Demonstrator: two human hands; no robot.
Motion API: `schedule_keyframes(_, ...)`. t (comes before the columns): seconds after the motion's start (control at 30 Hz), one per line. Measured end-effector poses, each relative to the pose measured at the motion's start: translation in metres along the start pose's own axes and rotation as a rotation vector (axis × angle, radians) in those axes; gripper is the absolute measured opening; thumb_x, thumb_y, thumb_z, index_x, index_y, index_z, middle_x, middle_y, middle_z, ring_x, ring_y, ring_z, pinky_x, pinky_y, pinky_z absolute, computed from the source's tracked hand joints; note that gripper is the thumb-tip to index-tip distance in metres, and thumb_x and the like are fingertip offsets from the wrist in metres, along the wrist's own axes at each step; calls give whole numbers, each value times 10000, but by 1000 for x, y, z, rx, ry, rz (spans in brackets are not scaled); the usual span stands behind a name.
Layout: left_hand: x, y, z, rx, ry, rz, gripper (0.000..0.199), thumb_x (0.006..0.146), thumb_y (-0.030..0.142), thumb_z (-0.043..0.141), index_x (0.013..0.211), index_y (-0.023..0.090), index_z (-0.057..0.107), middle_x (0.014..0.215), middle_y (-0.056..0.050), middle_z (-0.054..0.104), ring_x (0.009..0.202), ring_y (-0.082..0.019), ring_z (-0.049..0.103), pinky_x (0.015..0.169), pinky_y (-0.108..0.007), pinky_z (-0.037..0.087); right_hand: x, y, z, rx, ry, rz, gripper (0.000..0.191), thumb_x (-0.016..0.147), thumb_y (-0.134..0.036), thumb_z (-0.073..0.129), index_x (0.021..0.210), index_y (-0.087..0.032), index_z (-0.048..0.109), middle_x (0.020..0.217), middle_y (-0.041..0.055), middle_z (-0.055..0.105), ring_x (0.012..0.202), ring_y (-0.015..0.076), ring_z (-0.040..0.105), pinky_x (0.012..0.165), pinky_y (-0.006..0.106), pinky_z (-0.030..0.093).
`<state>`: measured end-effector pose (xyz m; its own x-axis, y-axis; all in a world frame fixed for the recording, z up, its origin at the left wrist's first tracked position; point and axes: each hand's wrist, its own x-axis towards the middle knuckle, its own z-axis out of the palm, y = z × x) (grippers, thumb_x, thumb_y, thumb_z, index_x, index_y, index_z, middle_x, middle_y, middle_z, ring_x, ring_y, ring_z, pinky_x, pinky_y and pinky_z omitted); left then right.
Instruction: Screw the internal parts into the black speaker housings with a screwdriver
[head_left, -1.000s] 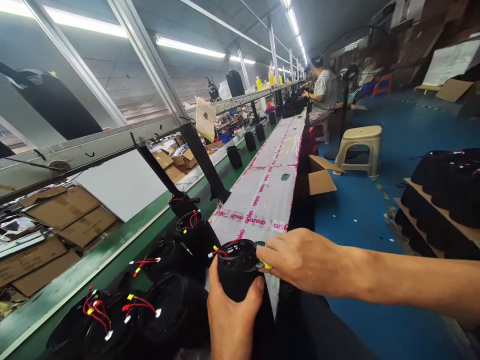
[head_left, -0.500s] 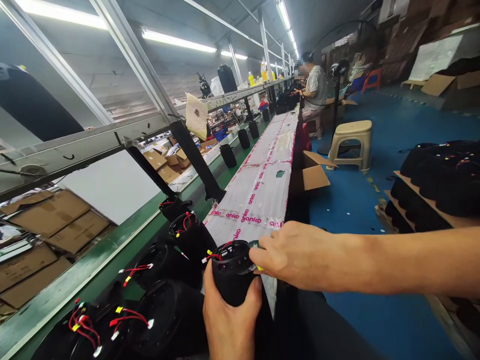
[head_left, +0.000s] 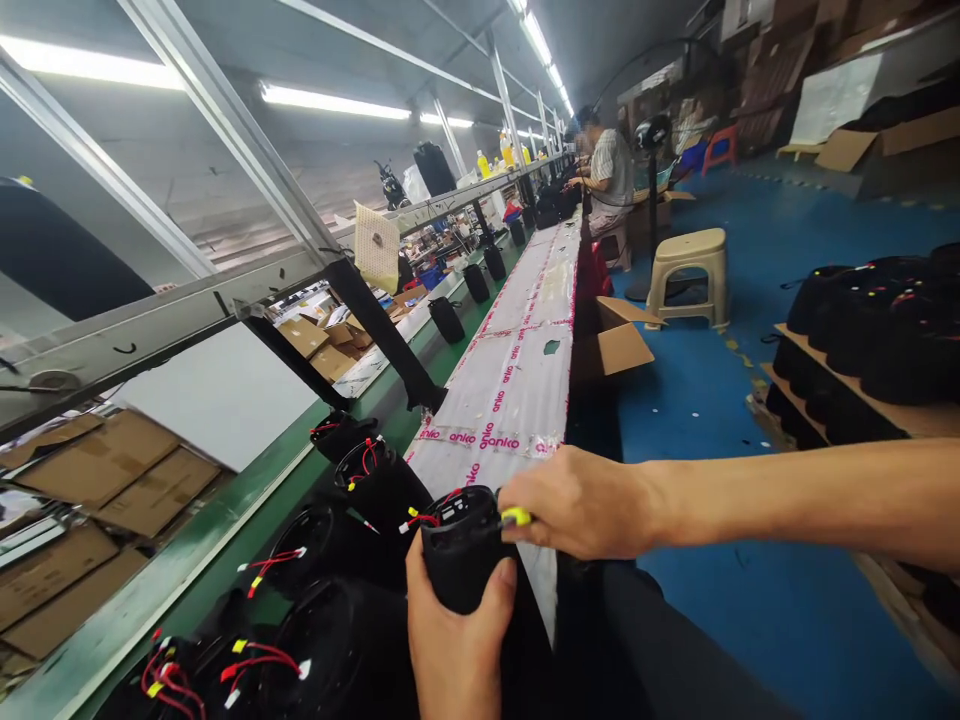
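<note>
My left hand [head_left: 459, 625] is wrapped round a black cylindrical housing [head_left: 461, 565], thumb in front, with its open rim facing up. Red wires with white and yellow connectors [head_left: 416, 520] stick out over the rim. At the rim's right side my right hand [head_left: 581, 505] is closed on a small hand tool with a yellow part [head_left: 516, 516]; its exact kind and its tip are hidden. More black housings [head_left: 382, 480] with red wires crowd the bench to the left of my left hand, several of them with open tops.
A bench covered in white sheeting with pink print [head_left: 517, 385] runs ahead beside a green strip [head_left: 262, 480]. A post [head_left: 382, 335] rises on the left. Right of the bench are an open carton [head_left: 615, 345], a beige stool [head_left: 688, 275] and stacked black housings [head_left: 885, 320]. A person [head_left: 611, 170] sits farther along.
My right hand has turned at the rim, and the tool's yellow part shows more and sits slightly higher. My left hand keeps its hold on the housing. The view has shifted slightly.
</note>
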<state>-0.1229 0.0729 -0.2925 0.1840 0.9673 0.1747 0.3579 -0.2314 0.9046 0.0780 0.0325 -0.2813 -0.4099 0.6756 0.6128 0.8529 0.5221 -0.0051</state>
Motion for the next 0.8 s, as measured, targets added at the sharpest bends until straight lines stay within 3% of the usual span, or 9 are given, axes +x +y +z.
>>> schedule_keyframes(0.1,0,-1,-3,-49,-15,0,657,724,477,767,1273,176,568,1179,-122,703,1098,-327,655,1004,-473,470,-6,5,-2,50,129,51,391,1115,-406,300,1046,-123,561,794,44,683,612,146,605,549,299,380)
schedule_keyframes(0.3,2,-4,-4,-86,-28,41,608,714,472,780,1211,171,604,1198,-132,700,1126,-341,644,1019,-479,446,-4,11,-1,-71,-70,-15,335,1087,-409,406,938,-155,565,773,31,668,627,160,610,525,315,322)
schedule_keyframes(0.5,5,-6,-7,-100,-69,73,578,719,480,788,1190,182,630,1162,-114,713,1131,-338,642,1015,-459,447,0,10,13,-138,-72,-74,305,1078,-396,420,949,-161,566,767,23,659,612,163,601,506,334,291)
schedule_keyframes(0.8,6,-7,-9,-108,-122,76,635,721,498,789,1238,178,608,1215,-114,706,1162,-329,636,1038,-443,444,-3,9,15,-184,-24,-73,312,1090,-378,382,916,-172,538,740,14,622,593,160,579,508,325,311)
